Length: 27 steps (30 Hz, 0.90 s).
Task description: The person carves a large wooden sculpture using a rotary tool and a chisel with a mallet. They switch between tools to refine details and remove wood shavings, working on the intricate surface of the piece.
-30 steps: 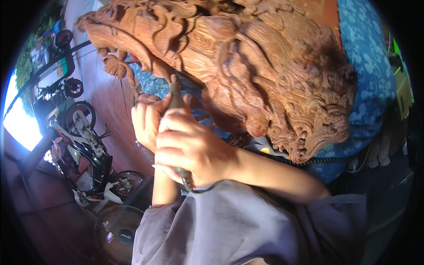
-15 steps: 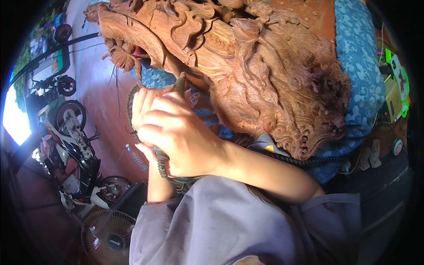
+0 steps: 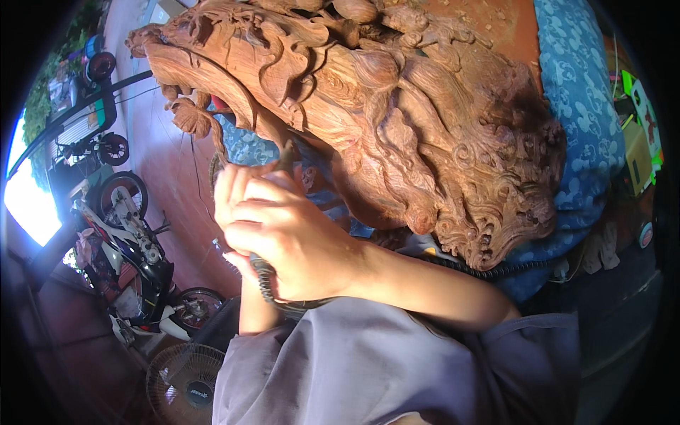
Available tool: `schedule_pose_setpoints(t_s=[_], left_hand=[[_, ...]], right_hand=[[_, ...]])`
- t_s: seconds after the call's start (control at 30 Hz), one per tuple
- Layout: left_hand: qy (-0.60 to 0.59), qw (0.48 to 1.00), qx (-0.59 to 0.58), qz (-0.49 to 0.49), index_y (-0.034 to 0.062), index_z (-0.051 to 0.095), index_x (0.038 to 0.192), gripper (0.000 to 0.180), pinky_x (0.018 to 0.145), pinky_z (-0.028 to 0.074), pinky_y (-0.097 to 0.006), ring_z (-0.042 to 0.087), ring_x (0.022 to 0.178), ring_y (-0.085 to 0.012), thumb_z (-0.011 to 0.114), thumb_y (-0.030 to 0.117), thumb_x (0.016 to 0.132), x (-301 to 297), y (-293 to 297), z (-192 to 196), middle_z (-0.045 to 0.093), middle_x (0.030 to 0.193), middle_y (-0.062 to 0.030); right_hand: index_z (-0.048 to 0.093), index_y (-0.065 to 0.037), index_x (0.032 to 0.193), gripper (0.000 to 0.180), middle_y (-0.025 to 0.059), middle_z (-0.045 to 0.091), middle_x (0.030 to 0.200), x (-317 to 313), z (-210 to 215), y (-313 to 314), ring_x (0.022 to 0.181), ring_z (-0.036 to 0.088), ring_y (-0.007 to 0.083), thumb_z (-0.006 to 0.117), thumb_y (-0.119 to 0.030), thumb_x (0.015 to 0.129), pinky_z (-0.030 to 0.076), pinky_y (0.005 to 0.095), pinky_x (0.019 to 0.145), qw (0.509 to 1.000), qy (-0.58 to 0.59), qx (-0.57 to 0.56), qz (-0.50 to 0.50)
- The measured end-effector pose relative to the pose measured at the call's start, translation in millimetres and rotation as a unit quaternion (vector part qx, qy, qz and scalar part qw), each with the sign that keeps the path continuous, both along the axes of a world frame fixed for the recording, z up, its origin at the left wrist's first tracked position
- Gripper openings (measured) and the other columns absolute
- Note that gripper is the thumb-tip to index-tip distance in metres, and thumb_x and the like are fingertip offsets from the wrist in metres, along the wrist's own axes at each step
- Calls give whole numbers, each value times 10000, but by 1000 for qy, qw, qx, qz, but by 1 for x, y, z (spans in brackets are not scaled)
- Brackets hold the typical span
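Note:
A large reddish-brown wood carving [image 3: 397,134], covered in curling relief, lies across the upper middle. Below its left part my right hand [image 3: 283,234] is closed round a corded handheld carving tool [image 3: 287,157]; the tool's narrow dark end points up to the carving's lower edge, but contact there is hard to tell. A coiled black cord [image 3: 263,278] leaves the grip at its lower end. My left hand [image 3: 228,190] is clasped under and beside the right one, its fingers bent about the same tool and mostly hidden. My right forearm crosses to the left over my lap.
Blue patterned cushioning [image 3: 577,106] props the carving's right side. A thick black coiled cable [image 3: 499,271] runs beneath it. At left lie a motorcycle [image 3: 131,248] and, lower, a round fan [image 3: 188,386]. A pale glove [image 3: 602,248] is at far right.
The view has shifted a little, so the motorcycle and fan sit further right and lower. Both hands appear slightly lower, still clasped on the tool near the carving's edge.

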<state>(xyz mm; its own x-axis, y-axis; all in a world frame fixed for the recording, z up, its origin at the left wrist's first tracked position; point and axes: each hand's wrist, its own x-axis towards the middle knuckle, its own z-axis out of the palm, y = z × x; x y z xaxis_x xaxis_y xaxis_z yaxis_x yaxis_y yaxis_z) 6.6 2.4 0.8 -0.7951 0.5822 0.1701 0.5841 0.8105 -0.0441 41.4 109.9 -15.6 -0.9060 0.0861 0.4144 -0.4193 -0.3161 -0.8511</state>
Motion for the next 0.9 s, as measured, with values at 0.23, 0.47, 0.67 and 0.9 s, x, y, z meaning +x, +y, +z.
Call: schedule_pose_setpoints(t_s=[0.23,0.47,0.67,0.9], left_hand=[[6,987,132,95,42,609,753,279,495,408,-319,501,568,-217,844,136,635,31,21,14,536,639,-60],[-14,975,198,98,23,620,814,312,569,431,-304,545,620,-190,846,155,644,47,5,20,552,692,-56],[-24,976,180,117,13,618,845,320,607,429,-306,541,674,-194,841,117,640,39,2,33,560,739,-58],[-40,942,305,133,16,626,831,318,525,392,-293,520,588,-191,836,75,600,63,14,27,543,659,-63]], right_hand=[[540,-54,704,178,73,485,731,23,19,6,783,471,254,664,-182,696,380,415,736,991,57,123,11],[576,-75,759,240,52,543,868,32,25,0,859,494,244,705,-270,703,393,439,804,983,97,153,-21],[587,-70,783,272,34,579,947,25,35,-8,875,502,237,724,-283,685,405,405,818,993,41,105,-24],[569,-42,769,265,77,561,859,39,39,12,881,508,260,701,-259,696,413,411,810,988,64,135,47]])
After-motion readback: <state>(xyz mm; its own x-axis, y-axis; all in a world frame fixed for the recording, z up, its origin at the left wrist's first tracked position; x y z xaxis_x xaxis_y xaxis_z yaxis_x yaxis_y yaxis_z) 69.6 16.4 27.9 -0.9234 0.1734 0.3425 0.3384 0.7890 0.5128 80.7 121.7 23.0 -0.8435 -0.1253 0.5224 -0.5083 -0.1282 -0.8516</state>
